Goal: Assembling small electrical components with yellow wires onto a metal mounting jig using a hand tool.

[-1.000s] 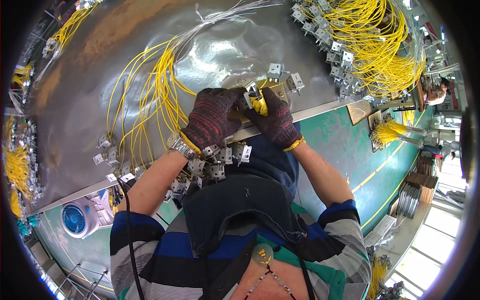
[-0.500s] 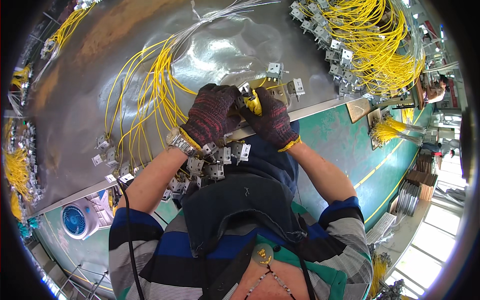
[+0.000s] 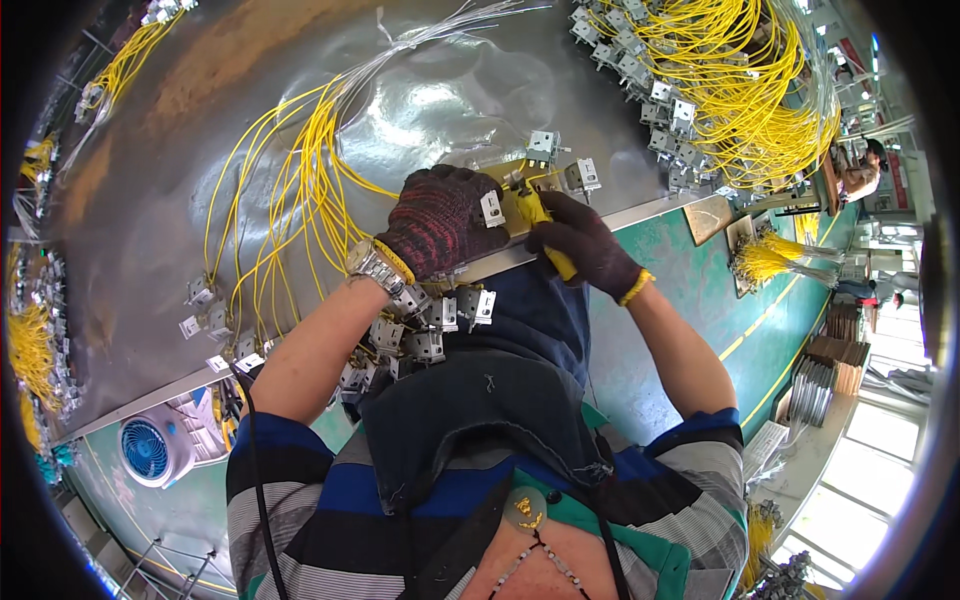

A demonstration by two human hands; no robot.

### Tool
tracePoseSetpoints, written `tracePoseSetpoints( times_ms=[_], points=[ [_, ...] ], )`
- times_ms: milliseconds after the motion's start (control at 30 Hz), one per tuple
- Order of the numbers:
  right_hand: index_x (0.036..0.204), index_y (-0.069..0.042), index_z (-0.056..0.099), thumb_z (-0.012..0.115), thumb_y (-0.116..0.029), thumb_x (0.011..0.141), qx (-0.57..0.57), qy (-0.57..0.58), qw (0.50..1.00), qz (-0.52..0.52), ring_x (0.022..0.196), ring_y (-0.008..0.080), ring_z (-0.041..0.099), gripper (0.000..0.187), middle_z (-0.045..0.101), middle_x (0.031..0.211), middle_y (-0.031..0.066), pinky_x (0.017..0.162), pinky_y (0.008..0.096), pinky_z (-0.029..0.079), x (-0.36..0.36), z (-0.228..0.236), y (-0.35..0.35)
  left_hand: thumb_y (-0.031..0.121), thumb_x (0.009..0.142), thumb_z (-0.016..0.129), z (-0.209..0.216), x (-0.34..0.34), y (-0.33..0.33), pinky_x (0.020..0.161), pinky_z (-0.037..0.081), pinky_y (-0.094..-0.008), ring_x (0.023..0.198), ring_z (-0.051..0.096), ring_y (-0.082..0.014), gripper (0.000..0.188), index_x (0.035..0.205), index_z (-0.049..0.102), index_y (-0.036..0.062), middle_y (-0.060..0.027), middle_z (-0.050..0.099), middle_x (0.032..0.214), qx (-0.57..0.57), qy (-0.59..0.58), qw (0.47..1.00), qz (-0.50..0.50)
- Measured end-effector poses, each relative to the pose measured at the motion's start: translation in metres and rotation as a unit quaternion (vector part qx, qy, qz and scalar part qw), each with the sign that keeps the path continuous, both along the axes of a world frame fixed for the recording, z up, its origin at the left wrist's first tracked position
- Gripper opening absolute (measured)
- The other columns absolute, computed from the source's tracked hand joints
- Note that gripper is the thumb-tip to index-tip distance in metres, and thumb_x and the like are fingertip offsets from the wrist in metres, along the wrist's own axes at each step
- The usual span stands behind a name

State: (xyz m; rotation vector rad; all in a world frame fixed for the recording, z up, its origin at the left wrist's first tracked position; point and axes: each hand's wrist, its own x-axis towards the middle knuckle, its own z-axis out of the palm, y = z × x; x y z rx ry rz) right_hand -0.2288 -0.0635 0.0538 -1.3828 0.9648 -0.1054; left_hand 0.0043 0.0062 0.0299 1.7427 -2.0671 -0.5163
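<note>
The gloved left hand (image 3: 445, 222) has its fingers curled around a grey metal bracket (image 3: 491, 209), which shows at their tips. The gloved right hand's (image 3: 592, 248) fingers grip a yellow tool (image 3: 531, 208), just right of that bracket. Two loose brackets (image 3: 583, 175) sit beyond the right fingers on the tabletop (image 3: 180, 215); yellow wires (image 3: 318, 150) spread left of the left fingers.
</note>
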Motion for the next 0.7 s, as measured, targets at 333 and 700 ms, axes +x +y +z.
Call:
tracePoseSetpoints(
  times_ms=[333, 700],
  points=[
    [0.131, -0.005, 0.065, 0.075, -0.003, 0.082, -0.384, 0.011, 0.92, 0.077, 0.099, 0.0263, 0.069, 0.05, 0.068, 0.116, 0.0145, 0.09, 0.0376, 0.056, -0.007, 0.032, 0.017, 0.046, 0.075, 0.079, -0.03, -0.002, 0.0, 0.098, 0.045, -0.0473, 0.112, 0.061, -0.0339, 0.053, 0.117, 0.067, 0.0153, -0.0118, 0.067, 0.112, -0.062, -0.021, 0.998, 0.011],
    [0.122, -0.007, 0.07, 0.076, -0.005, 0.079, -0.464, 0.122, 0.874, 0.076, 0.1, 0.0357, 0.07, 0.043, 0.068, 0.115, 0.0179, 0.087, 0.0409, 0.057, 0.01, 0.059, 0.04, 0.043, 0.076, 0.08, -0.029, -0.002, -0.001, 0.096, 0.044, -0.0477, 0.108, 0.061, -0.0343, 0.05, 0.113, 0.065, 0.0123, -0.0125, 0.066, 0.108, -0.06, 0.025, 0.998, 0.003]
  ],
)
